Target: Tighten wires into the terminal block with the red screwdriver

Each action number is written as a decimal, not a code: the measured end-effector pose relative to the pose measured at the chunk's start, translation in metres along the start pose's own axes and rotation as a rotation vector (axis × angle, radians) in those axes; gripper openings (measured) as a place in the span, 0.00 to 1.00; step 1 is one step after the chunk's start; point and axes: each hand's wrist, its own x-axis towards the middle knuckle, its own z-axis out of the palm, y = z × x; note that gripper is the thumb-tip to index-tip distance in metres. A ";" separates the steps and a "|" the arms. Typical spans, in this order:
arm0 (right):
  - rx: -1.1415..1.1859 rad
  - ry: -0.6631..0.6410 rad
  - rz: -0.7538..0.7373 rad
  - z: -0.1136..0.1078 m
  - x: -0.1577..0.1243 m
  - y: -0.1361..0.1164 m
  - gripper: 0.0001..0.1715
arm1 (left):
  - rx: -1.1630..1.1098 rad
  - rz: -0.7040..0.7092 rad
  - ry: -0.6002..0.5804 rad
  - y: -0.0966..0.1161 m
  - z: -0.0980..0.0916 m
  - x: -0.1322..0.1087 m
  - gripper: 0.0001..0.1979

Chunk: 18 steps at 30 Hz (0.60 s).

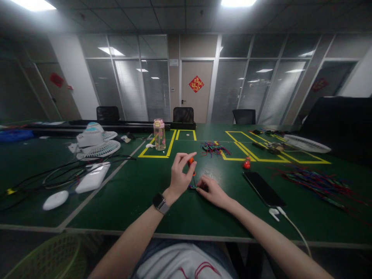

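Note:
My left hand (180, 176), with a watch on its wrist, is raised over the table with its fingers closed around the orange handle of a screwdriver (191, 160). The thin shaft points down toward a small dark piece with coloured bits (192, 187), perhaps a little circuit board, on the green tabletop. Low against the table, my right hand (213, 190) pinches the right edge of that piece; its fingertips partly cover it. Just beyond the hands lies a tangle of coloured wires with small parts (215, 148).
Right of my hands are a red bottle-like object (247, 162), a black phone (264, 189), white earphones (274, 214) and a wire bundle (319, 182). A drink bottle (159, 135) stands upright behind. Leftward are fans (97, 143), cables, a white power bank (93, 177) and a mouse (55, 200).

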 end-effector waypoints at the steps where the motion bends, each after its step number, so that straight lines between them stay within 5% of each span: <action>1: -0.004 0.001 -0.002 0.000 0.000 0.000 0.07 | 0.008 0.004 0.007 0.000 0.000 0.000 0.12; 9: 0.001 -0.005 -0.004 -0.001 0.000 -0.001 0.07 | -0.061 -0.022 -0.045 0.000 0.000 -0.001 0.18; 18: -0.013 -0.005 -0.008 -0.001 -0.001 -0.001 0.07 | 0.019 -0.008 -0.002 -0.001 0.000 -0.001 0.13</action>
